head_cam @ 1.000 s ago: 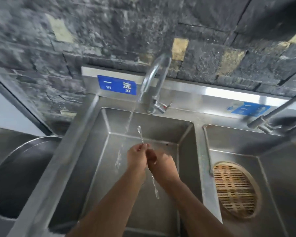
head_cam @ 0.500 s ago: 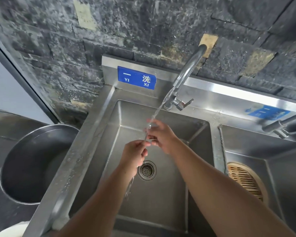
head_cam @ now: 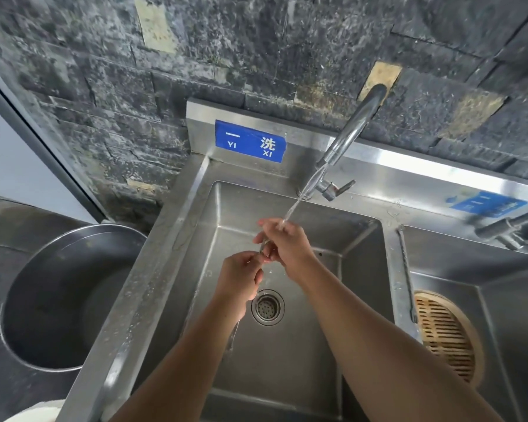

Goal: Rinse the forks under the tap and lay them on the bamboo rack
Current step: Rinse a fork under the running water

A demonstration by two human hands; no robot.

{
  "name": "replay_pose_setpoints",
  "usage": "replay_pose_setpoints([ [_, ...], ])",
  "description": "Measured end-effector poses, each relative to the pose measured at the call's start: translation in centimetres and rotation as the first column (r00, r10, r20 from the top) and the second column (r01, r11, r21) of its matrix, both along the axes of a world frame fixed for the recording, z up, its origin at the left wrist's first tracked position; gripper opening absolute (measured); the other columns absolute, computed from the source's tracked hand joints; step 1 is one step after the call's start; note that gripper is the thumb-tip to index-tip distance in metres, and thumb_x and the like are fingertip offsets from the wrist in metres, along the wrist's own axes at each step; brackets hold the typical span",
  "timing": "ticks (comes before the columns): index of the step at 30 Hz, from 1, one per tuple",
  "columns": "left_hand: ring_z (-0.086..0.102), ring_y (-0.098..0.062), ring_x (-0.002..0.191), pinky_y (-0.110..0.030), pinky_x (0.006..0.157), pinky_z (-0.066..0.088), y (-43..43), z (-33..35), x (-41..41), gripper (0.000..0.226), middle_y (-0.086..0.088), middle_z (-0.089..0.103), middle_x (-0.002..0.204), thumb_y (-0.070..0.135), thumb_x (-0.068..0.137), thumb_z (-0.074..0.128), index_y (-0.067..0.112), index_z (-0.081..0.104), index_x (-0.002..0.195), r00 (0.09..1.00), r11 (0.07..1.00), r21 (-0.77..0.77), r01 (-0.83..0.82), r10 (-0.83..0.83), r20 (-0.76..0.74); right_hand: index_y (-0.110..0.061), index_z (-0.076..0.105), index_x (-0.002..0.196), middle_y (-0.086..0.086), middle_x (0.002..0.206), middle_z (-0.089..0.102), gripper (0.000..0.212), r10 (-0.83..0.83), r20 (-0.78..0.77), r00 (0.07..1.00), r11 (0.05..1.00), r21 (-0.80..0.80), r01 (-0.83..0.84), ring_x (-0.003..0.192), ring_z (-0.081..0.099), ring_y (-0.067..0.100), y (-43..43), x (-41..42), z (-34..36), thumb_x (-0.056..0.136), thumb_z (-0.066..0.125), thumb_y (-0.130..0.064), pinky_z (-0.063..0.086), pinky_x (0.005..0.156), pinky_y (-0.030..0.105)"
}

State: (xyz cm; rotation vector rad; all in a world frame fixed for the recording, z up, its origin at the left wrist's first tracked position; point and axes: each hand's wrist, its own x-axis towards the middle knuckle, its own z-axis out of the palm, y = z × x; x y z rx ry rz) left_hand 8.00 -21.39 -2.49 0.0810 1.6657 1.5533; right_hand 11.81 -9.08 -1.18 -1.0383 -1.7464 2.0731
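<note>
Water runs from the curved steel tap onto my right hand, which rubs the upper end of a metal fork over the left sink basin. My left hand grips the same fork lower down; its other end sticks out below my wrist. The round bamboo rack lies in the right basin. Another fork rests along the divider between the basins.
The drain strainer sits in the left basin floor. A large steel bowl stands on the dark counter at left. A second tap reaches in from the right. A blue label is on the backsplash.
Both hands have moved with the fork under the water stream, and my right hand has slid up toward the fork's upper end. The view shifted right and down.
</note>
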Motion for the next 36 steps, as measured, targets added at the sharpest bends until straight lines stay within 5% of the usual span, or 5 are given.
replay_pose_setpoints([
  [5,0.023,-0.01,0.036,-0.019,0.039,0.016,-0.4,0.3,0.9,0.019,-0.002,0.035,0.05,0.01,0.093,0.056,0.005,0.071,0.082,1.0,1.0,-0.002,0.023,-0.023,0.003,-0.01,0.066,0.091,0.007,0.069,0.071,0.009,0.033,-0.036,0.999,0.996,0.088,-0.03,0.047,0.055,0.013,0.0,1.0,-0.4,0.096,0.061,-0.005,0.047,0.043,0.025],
  [12,0.022,-0.008,0.038,-0.018,0.036,0.016,-1.1,0.3,0.8,0.03,0.001,0.044,0.056,0.02,0.102,0.044,0.005,0.066,0.088,0.958,0.985,0.166,0.045,-0.09,0.274,-0.006,0.07,0.087,0.007,0.067,0.073,0.029,-0.148,-0.014,0.989,0.989,-0.027,0.148,0.041,0.053,0.01,-0.5,0.9,-0.4,0.103,0.049,-0.019,0.044,0.037,0.022],
  [22,0.028,-0.008,0.036,-0.015,0.036,0.019,-0.1,0.2,0.2,0.014,-0.007,0.049,0.056,0.009,0.092,0.062,0.005,0.064,0.078,1.0,0.996,0.091,0.004,-0.002,-0.021,-0.009,0.066,0.085,0.001,0.058,0.067,0.009,-0.085,-0.03,0.996,0.987,0.131,0.088,0.046,0.055,0.012,-0.3,0.7,-0.5,0.092,0.063,-0.004,0.046,0.044,0.023],
  [30,0.024,-0.006,0.035,-0.015,0.035,0.017,0.4,0.9,1.8,0.017,-0.008,0.04,0.057,0.009,0.093,0.06,-0.005,0.065,0.085,1.0,0.991,0.132,-0.01,0.01,0.002,-0.003,0.062,0.052,0.007,0.041,0.058,0.058,-0.193,0.055,0.98,0.969,0.167,0.182,0.031,0.043,0.016,0.1,0.3,-0.2,0.104,0.041,-0.023,0.036,0.037,0.022],
  [36,0.021,-0.007,0.037,-0.016,0.035,0.015,0.5,0.9,1.6,0.02,-0.003,0.037,0.055,0.007,0.095,0.055,0.007,0.067,0.08,0.999,0.991,0.134,-0.025,0.02,0.041,0.011,0.062,0.086,-0.004,0.049,0.061,0.024,-0.047,0.04,0.998,0.992,0.123,0.042,0.042,0.047,0.013,-0.2,1.2,0.8,0.096,0.055,-0.01,0.037,0.039,0.02],
])
